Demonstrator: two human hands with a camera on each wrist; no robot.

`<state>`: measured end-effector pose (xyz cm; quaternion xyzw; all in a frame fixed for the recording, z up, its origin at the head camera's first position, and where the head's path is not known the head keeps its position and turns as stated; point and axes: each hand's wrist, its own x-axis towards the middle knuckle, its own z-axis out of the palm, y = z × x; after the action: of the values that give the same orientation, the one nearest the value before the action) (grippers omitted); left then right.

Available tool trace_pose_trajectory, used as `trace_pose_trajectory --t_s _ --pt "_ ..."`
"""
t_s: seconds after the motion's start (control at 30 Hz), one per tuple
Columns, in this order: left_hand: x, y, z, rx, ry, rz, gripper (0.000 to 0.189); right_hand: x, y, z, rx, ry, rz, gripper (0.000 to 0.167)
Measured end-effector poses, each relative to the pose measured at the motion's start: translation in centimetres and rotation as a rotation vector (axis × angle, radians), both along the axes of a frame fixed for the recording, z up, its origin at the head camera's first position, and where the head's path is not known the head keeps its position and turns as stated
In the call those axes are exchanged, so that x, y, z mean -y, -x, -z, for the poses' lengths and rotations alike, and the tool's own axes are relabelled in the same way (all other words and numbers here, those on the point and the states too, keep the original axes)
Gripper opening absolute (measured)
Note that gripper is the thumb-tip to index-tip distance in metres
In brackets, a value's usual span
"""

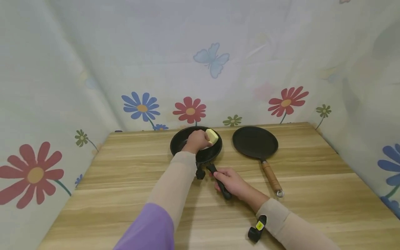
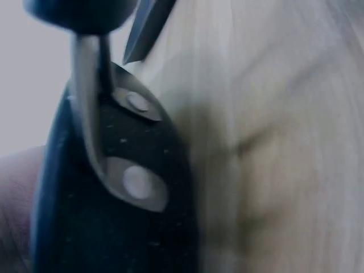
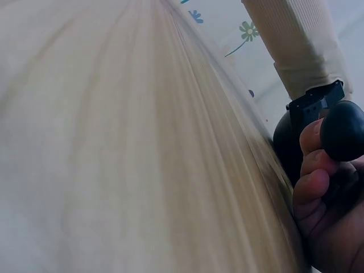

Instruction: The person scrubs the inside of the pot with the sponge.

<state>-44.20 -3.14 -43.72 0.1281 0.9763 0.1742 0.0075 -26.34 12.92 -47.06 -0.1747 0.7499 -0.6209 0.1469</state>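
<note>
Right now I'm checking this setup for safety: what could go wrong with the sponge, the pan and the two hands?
The left hand presses the sponge into the pan while only the right hand on the handle steadies it; a hard push might tip or slide the pan. The flat pan sits close on the right, so a slide could knock it. The left sleeve lies over the pan's rim and may get dirty.

No readable text, brand, number or sign appeared in any view. Small yellow label [image 1: 259, 225] sat on black wrist-worn device [image 1: 257, 229] at right sleeve, marks too small to read. Curtain print showed flowers, butterfly only.
</note>
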Motion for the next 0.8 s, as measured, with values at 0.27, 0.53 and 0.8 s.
trace_pose_trajectory --t_s 0.27,0.53,0.8 --pt "0.1 -1.1 -1.1 0.076 -0.030 0.129 0.024 0.0 0.0 -0.2 -0.029 -0.010 -0.003 0.037" --pt "0.5 -2.1 -1.5 0.127 -0.083 0.209 0.016 0.0 -0.1 -0.3 -0.037 -0.014 0.010 0.037" --pt "1.4 -2.5 -0.9 0.172 -0.142 0.266 0.014 0.3 -0.3 -0.1 -0.022 -0.032 0.016 0.037"
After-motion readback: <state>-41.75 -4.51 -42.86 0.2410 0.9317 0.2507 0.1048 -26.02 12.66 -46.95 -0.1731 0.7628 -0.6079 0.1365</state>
